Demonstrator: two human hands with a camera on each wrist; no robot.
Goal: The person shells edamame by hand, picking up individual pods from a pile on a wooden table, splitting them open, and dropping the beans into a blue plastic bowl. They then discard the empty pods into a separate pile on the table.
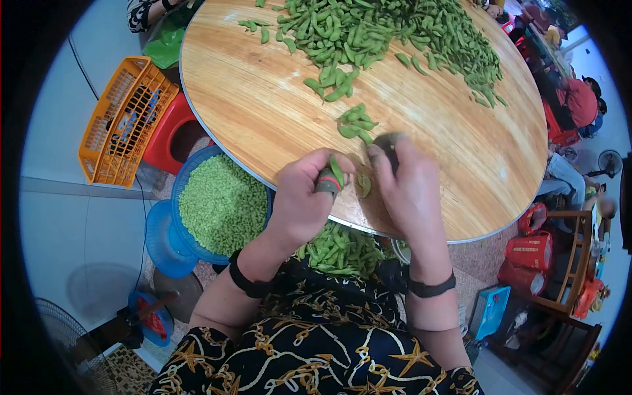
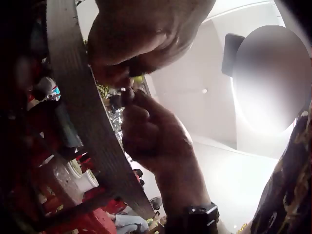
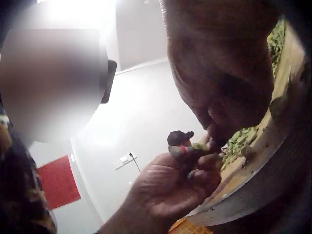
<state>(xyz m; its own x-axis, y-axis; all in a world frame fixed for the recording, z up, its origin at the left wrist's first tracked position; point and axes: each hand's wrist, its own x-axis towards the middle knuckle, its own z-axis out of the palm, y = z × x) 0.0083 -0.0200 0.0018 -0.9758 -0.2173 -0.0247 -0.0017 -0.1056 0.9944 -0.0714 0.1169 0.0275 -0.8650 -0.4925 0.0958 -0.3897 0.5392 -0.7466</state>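
In the head view my left hand [image 1: 303, 194] pinches a green pod [image 1: 337, 170] near the table's front edge; one of its digits wears a grey-green cover with a red band. My right hand [image 1: 411, 187] is just right of it, blurred, with bent fingers and a dark patch at the tips; whether it holds anything is unclear. An empty-looking pod [image 1: 364, 185] lies between the hands, and a few pods [image 1: 355, 123] lie beyond them. In the right wrist view my right hand [image 3: 224, 78] has its fingertips close to the left hand [image 3: 170, 187] and a bit of green.
A large pod pile [image 1: 368, 29] covers the far part of the round wooden table [image 1: 250, 99]. Shelled beans [image 1: 224, 204] fill a blue basket at left, beside a red stool [image 1: 158, 141] and orange crate [image 1: 99, 141]. More pods [image 1: 342, 253] lie below the table's edge.
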